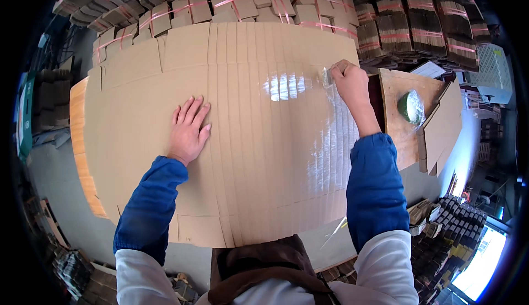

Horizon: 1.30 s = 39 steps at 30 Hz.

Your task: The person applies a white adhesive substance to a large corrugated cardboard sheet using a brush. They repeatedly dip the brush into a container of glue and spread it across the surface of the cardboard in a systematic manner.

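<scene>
A large brown cardboard sheet (149,112) lies flat in front of me, its middle and right part lined with several parallel creases. Clear, shiny film or tape strips (325,159) gleam on its right side. My left hand (190,128) rests palm down on the sheet left of the creases, fingers spread, holding nothing. At the sheet's far right, my right hand (350,81) is closed in a pinch on a small clear-grey, shiny piece (327,78). Whether that piece is tape or a small tool is unclear.
The sheet overhangs a wooden table (82,145). On a wooden board (397,92) at the right sit a green roll with clear film (411,107) and some cardboard pieces (442,126). Strapped cardboard stacks (237,4) line the far side. More bundles (457,222) stand lower right.
</scene>
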Motion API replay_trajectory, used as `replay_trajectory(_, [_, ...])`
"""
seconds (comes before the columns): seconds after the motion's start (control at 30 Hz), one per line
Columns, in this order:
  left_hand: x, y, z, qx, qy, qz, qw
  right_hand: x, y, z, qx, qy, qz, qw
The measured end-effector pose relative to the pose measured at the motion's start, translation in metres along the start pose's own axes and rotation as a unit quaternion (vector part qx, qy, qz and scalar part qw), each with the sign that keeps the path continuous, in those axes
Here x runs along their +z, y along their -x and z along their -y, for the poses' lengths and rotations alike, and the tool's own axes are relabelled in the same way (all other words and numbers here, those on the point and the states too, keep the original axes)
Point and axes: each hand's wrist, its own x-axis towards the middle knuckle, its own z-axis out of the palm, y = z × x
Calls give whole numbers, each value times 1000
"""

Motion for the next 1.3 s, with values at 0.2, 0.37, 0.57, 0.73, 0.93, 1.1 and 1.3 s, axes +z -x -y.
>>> replay_trajectory(0.2, [1, -2, -6, 14, 5, 1, 1000, 43, -7, 21, -81, -79, -15, 993])
replay_trajectory(0.37, [1, 2, 1, 4, -4, 1, 1000, 1, -16, -24, 17, -1, -23, 1000])
replay_trajectory(0.57, [3, -1, -4, 8, -2, 0, 1000, 7, -14, -41, -61, 36, -67, 995])
replay_trajectory(0.73, [1, -2, -4, 15, -4, -7, 1000, 18, 62, 26, -172, -27, -50, 983])
replay_trajectory(0.93, [2, -2, -3, 17, 5, -15, 1000, 54, 101, 29, -195, 75, -1, 978])
replay_trajectory(1.1, [4, 4, 0, 15, -5, -9, 1000, 62, 123, 62, -233, 60, -12, 971])
replay_trajectory(1.3, [4, 0, -4, 23, -6, -10, 1000, 44, 55, -39, -86, 104, -78, 988])
